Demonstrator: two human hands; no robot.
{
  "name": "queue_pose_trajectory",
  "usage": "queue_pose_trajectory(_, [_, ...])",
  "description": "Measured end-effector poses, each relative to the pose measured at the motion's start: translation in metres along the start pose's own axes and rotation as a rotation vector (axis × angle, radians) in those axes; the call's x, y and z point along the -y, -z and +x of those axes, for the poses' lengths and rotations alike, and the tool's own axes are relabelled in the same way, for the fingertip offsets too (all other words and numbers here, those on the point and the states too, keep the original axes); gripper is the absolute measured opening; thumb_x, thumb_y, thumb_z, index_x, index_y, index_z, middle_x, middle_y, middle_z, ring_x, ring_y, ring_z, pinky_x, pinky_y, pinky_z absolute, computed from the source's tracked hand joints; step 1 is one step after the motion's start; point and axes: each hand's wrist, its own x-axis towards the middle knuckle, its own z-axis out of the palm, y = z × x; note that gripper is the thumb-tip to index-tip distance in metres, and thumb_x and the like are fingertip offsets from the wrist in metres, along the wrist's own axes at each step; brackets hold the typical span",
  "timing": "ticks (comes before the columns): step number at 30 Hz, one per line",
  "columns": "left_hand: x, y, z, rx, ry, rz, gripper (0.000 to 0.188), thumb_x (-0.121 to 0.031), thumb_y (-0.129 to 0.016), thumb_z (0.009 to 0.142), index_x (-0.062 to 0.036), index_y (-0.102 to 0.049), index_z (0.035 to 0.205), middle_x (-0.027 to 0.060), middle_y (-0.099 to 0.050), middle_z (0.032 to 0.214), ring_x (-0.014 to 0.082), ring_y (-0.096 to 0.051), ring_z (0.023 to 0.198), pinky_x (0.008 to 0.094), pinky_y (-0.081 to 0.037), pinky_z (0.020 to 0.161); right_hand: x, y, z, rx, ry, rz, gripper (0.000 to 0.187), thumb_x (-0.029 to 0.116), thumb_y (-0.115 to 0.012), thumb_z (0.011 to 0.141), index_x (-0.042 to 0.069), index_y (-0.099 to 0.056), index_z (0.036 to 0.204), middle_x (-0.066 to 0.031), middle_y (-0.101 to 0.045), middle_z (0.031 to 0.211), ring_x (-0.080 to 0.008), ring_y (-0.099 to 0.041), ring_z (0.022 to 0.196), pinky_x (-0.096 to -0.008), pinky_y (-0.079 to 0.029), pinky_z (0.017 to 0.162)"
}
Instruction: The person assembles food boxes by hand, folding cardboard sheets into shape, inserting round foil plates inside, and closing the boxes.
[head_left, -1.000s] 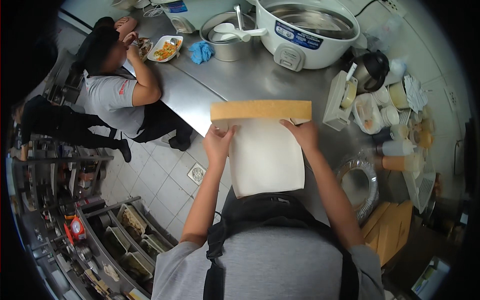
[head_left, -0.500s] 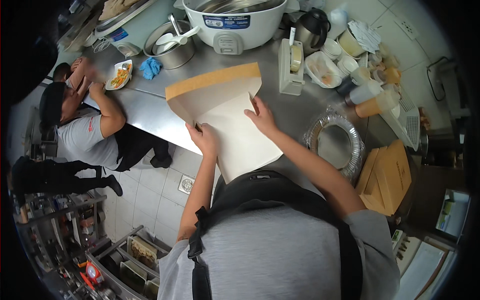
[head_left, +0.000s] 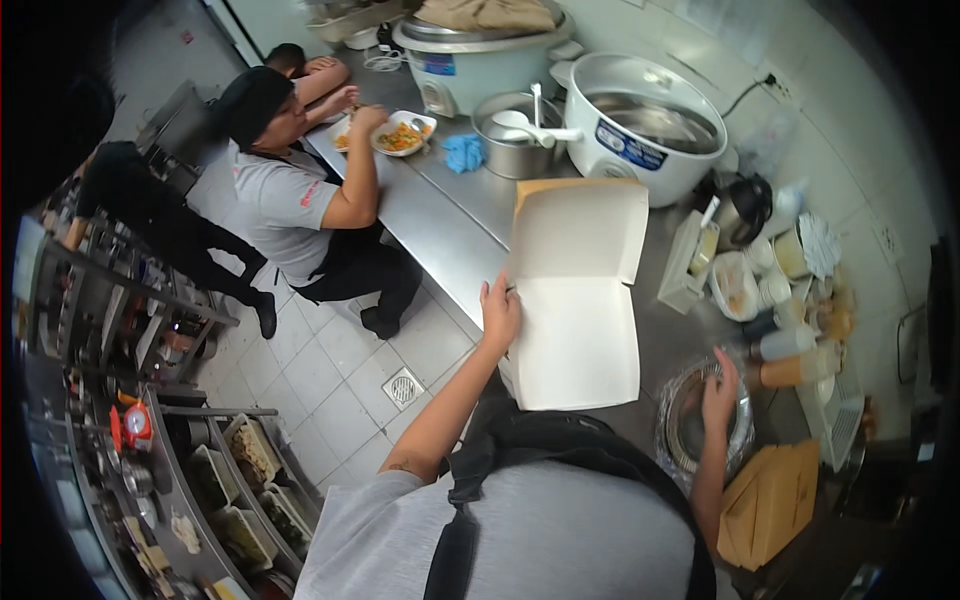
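A takeaway box (head_left: 577, 340), white inside and brown outside, lies with its lid folded up at the back, near the front edge of the steel table. My left hand (head_left: 502, 315) is closed on its left side, with the thumb at the rim. Off to the right, my right hand (head_left: 719, 393) is stretched out with its fingers apart and nothing visible in them. It is over a ring-shaped stack of shiny pieces in clear plastic wrap (head_left: 672, 425); whether it touches the wrap I cannot tell.
Folded brown boxes (head_left: 768, 505) stand at the near right. Sauce bottles (head_left: 785, 343), a tape dispenser (head_left: 690, 262) and a large white cooker (head_left: 640, 130) line the back. A seated co-worker (head_left: 290, 190) eats from a plate (head_left: 403, 134) at the left.
My right hand has let go of the box and moved right to the plastic-wrapped ring. The box's lid leans further back. The view has swung left, showing more of the co-workers.
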Motion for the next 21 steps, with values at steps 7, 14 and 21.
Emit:
queue_pose_trajectory(7, [-0.001,0.005,0.002,0.036,-0.013,-0.014,0.052,0.000,-0.044,0.087,-0.0041,-0.041,0.139,0.0158,-0.063,0.112,0.0273,-0.060,0.103,0.0501,-0.015,0.116,-0.068,0.043,0.008,0.288,-0.029,-0.224,0.094,0.016,-0.085,0.052,0.010,-0.047,0.138,-0.0188,-0.049,0.136,-0.0395,-0.041,0.127,-0.0459,-0.036,0.107])
queue_pose_trajectory(14, [0.008,0.000,0.006,0.058,0.016,-0.022,0.053,-0.003,-0.051,0.087,-0.0078,-0.042,0.139,0.0133,-0.065,0.114,0.0286,-0.059,0.109,0.0482,-0.015,0.116,-0.066,0.047,0.013,0.296,-0.076,-0.183,0.093,0.012,-0.088,0.044,0.006,-0.053,0.130,-0.0170,-0.054,0.126,-0.0378,-0.048,0.117,-0.0455,-0.040,0.101])
queue_pose_trajectory(21, [0.013,0.001,0.008,0.048,-0.027,0.008,0.054,-0.005,-0.049,0.088,-0.0088,-0.041,0.141,0.0126,-0.065,0.113,0.0265,-0.059,0.109,0.0474,-0.013,0.117,-0.061,0.043,-0.002,0.179,-0.068,-0.092,0.087,0.009,-0.087,0.045,0.007,-0.055,0.126,-0.0155,-0.055,0.123,-0.0374,-0.049,0.115,-0.0444,-0.041,0.099])
